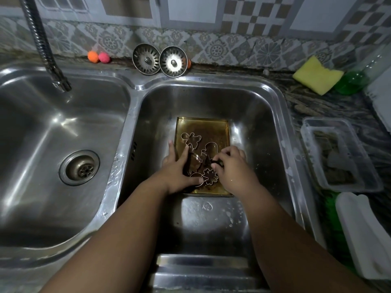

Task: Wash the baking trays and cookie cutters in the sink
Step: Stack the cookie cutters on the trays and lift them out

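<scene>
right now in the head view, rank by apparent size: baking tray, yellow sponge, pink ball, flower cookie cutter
1. baking tray
2. yellow sponge
3. flower cookie cutter and pink ball look alike, not ranked

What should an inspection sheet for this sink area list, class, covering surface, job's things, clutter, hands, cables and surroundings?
Surface: steel sink, right basin, wet with droplets.
Job's things: brown-stained baking tray on the basin floor; cookie cutters lying in it.
Clutter: sponge, green bottle, plastic tub, strainers, fuzzy balls.
Hands: left hand rests, fingers straight, at the tray's left edge; right hand pinches one of the cookie cutters.
Cables: nothing seen.
Surroundings: tap over the left basin; patterned wall tiles.
</scene>
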